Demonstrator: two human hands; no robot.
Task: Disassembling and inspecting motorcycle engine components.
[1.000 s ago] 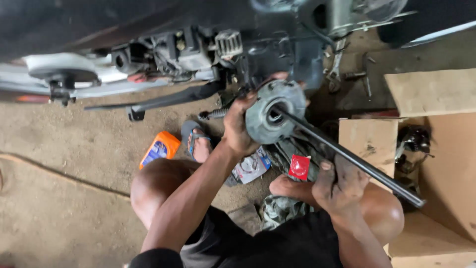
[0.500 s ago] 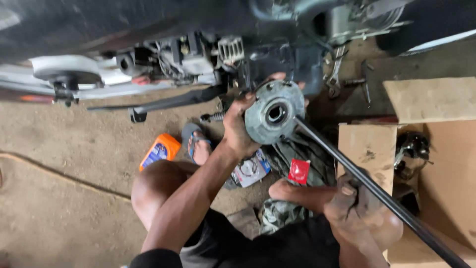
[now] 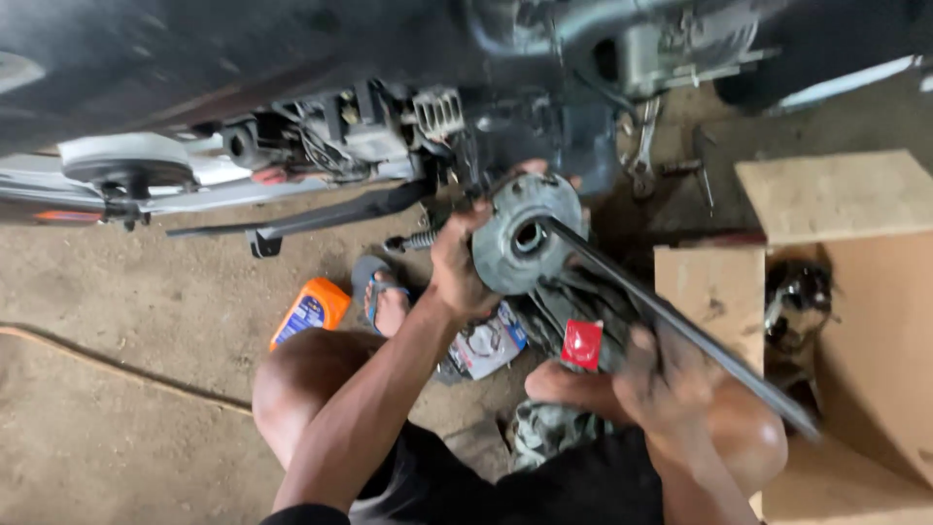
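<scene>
Grey metal hub point(image 3: 530, 243), round with a central hole, is off the motorcycle point(image 3: 408, 126) and gripped at its rim by the left hand point(image 3: 457, 272). A long dark bar point(image 3: 671, 326) is seated in its centre, the right hand point(image 3: 666, 374) clenched around it lower down. Judging by this, removal is done; loosening inside remains. An orange bottle point(image 3: 309, 311) lies left of the hands, a cardboard box point(image 3: 865, 292) right.
</scene>
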